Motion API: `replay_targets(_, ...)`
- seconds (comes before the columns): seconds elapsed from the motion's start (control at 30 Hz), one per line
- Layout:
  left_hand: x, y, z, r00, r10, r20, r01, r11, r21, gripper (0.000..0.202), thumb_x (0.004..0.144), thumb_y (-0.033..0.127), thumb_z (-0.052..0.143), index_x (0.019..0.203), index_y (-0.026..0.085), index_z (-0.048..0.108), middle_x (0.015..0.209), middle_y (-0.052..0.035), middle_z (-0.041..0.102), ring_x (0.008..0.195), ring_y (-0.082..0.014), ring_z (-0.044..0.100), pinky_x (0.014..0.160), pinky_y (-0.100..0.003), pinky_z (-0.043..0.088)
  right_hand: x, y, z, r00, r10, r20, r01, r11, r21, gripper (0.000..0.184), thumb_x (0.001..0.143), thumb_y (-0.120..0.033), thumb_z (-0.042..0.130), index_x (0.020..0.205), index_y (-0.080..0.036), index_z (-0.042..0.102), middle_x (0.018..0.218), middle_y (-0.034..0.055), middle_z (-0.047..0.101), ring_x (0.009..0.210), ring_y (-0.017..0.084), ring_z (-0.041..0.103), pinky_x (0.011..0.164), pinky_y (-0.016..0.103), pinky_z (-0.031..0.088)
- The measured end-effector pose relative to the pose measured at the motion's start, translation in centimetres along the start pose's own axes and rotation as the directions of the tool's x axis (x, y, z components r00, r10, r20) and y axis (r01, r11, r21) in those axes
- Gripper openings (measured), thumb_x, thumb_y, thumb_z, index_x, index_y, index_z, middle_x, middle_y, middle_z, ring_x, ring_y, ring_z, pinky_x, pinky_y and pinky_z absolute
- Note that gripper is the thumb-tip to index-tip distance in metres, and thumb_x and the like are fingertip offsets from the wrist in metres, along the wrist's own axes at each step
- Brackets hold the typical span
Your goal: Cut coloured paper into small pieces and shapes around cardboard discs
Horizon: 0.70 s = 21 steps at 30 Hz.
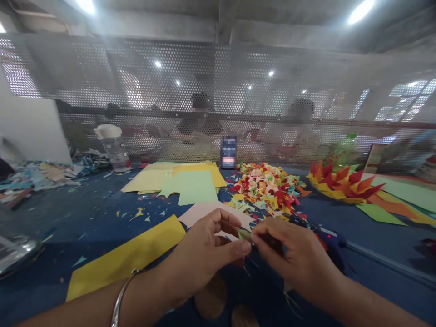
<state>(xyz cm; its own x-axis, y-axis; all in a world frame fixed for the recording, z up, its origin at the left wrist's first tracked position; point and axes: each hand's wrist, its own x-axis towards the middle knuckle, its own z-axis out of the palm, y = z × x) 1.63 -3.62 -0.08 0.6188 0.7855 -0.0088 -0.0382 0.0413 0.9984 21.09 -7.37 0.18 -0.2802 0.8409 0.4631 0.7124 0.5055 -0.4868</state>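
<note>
L hand (pixel 200 254) & R hand (pixel 299 259) meet low centre, both pinching 1 green paper bit (pixel 244 235) at the fingertips. 1 yellow sheet (pixel 126 259) just left. Beyond: 1 pink sheet (pixel 200 211), 1 heap (pixel 265 186) of folded pcs. Far left: 1 cup (pixel 114 147).

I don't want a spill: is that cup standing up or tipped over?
Upright: the cup stands on its base on the blue table, white lid on top.

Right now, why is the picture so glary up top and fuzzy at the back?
In the head view, the ceiling lights flare white; people behind the mesh screen look hazy; the left hand and right hand, pinching a paper piece, look sharp.
</note>
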Motion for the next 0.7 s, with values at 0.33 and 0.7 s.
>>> replay_targets(0.33,0.1,0.66,0.11,0.998,0.006,-0.056,-0.01,0.996,-0.086,0.017,0.08,0.027,0.068,0.087,0.015,0.059,0.08,0.0001,0.062,0.074,-0.0109,0.059,0.075,-0.026,0.045,-0.05,-0.64,-0.13,0.999,0.001,0.044,-0.004,0.997,0.079,0.021,0.094,-0.028,0.049,0.08,-0.019,0.062,0.069,-0.0013,0.06,0.061,0.012,0.053,0.057,0.023,0.04)
replay_targets(0.7,-0.02,0.15,0.04,0.999,0.022,-0.046,-0.027,0.993,-0.114,0.016,0.08,0.024,0.068,0.088,0.014,0.059,0.082,-0.0015,0.062,0.076,-0.012,0.059,0.079,-0.029,0.046,0.17,-0.43,-0.06,0.994,0.076,0.084,-0.088,0.984,0.154,0.023,0.093,-0.034,0.049,0.079,-0.02,0.061,0.066,-0.0014,0.058,0.06,0.013,0.052,0.055,0.024,0.041)
